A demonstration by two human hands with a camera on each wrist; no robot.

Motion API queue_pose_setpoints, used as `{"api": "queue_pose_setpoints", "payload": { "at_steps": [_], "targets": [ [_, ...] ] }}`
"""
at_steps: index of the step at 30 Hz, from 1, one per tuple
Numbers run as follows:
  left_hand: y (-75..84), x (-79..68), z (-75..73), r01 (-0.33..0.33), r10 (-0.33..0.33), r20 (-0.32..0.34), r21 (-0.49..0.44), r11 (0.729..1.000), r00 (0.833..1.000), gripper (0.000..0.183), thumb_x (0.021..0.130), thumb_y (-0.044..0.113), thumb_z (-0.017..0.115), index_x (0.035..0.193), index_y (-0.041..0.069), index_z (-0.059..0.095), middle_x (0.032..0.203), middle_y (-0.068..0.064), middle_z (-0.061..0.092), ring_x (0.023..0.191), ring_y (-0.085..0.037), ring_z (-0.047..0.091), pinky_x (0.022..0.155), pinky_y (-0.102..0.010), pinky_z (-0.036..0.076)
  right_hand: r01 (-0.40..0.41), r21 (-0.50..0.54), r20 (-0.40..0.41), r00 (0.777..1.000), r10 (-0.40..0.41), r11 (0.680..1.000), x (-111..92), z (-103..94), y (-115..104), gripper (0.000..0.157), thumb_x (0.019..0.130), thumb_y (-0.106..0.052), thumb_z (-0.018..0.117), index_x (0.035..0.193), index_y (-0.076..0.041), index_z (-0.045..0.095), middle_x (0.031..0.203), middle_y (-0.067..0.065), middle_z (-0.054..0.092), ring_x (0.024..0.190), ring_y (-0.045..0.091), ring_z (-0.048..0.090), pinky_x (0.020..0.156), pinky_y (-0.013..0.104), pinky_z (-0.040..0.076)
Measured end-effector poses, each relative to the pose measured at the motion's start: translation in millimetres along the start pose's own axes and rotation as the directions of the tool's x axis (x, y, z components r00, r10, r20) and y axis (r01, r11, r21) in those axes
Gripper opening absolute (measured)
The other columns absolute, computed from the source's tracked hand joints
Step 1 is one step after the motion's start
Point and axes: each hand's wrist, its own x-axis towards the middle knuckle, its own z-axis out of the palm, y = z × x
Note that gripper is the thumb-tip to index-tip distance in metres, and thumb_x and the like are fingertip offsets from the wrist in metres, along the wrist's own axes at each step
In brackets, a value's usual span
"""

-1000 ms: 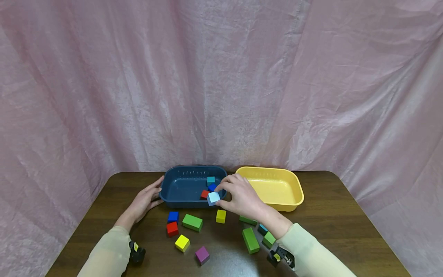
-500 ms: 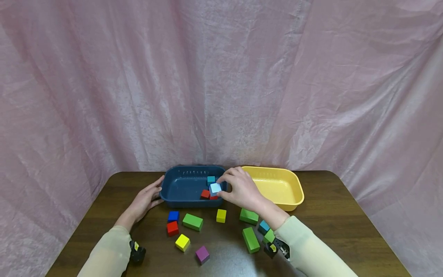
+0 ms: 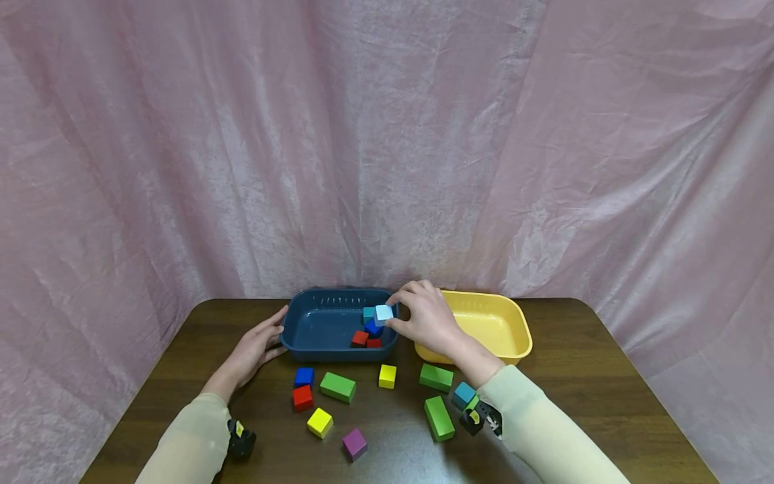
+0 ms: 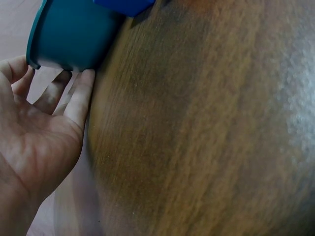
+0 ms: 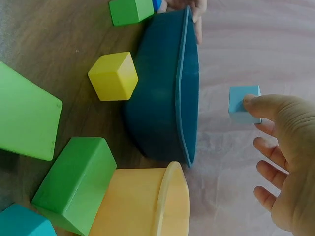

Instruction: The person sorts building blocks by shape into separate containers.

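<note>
My right hand [image 3: 428, 319] pinches a light blue cube [image 3: 383, 314] between thumb and fingers, above the right end of the dark blue bin [image 3: 326, 355]. In the right wrist view the light blue cube [image 5: 244, 104] hangs clear of the bin's rim. Inside the bin lie a teal block [image 3: 368, 314], a blue block [image 3: 373, 328] and two red blocks [image 3: 359, 338]. At the bin's left end my left hand [image 3: 254, 349] rests its fingertips against the outer wall, fingers fairly straight, as the left wrist view of the hand [image 4: 49, 123] also shows.
A yellow bin [image 3: 484, 329] stands right of the blue one. In front lie green blocks [image 3: 439, 418], yellow cubes [image 3: 387, 376], a blue cube [image 3: 304, 377], a red cube [image 3: 303, 398], a purple cube [image 3: 355, 444] and a teal block [image 3: 463, 396]. A pink curtain [image 3: 387, 148] hangs behind.
My right hand has moved back and slightly right with the light blue cube, uncovering the blue and red blocks in the bin. The left hand stays in place.
</note>
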Motion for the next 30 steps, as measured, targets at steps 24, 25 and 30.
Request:
{"api": "queue_pose_setpoints", "payload": {
  "at_steps": [24,25,30],
  "targets": [
    [-1.1,-0.3,-1.3,-0.001,0.001,0.003,0.012,1.0,1.0,0.058,0.111,0.036,0.042,0.165,0.03,0.023,0.169,-0.009,0.018,0.145,-0.038,0.038,0.111,-0.051,0.041,-0.025,-0.099,0.114,0.993,0.036,0.995,22,33.9,-14,0.032,0.088,-0.047,0.08,0.111,-0.025,0.078,0.116,-0.001,0.064,0.111,0.023,0.05,0.094,0.042,0.043],
    [-1.0,-0.5,-1.5,-0.001,0.001,0.003,0.012,1.0,1.0,0.058,0.111,0.036,0.042,0.165,0.029,0.022,0.169,-0.009,0.018,0.145,-0.038,0.038,0.111,-0.052,0.04,-0.023,-0.104,0.123,0.992,0.036,0.994,23,35.1,-16,0.032,0.088,-0.047,0.079,0.111,-0.025,0.078,0.117,-0.002,0.064,0.112,0.023,0.05,0.095,0.042,0.043],
    [-0.6,-0.5,-2.2,0.003,-0.003,-0.007,0.01,1.0,1.0,0.057,0.111,0.035,0.042,0.165,0.03,0.023,0.169,-0.009,0.018,0.145,-0.038,0.038,0.111,-0.052,0.04,-0.001,-0.115,0.151,0.988,0.019,0.993,29,39.7,-26,0.032,0.089,-0.049,0.077,0.11,-0.026,0.078,0.118,-0.002,0.064,0.112,0.022,0.049,0.094,0.041,0.043]
  ]
}}
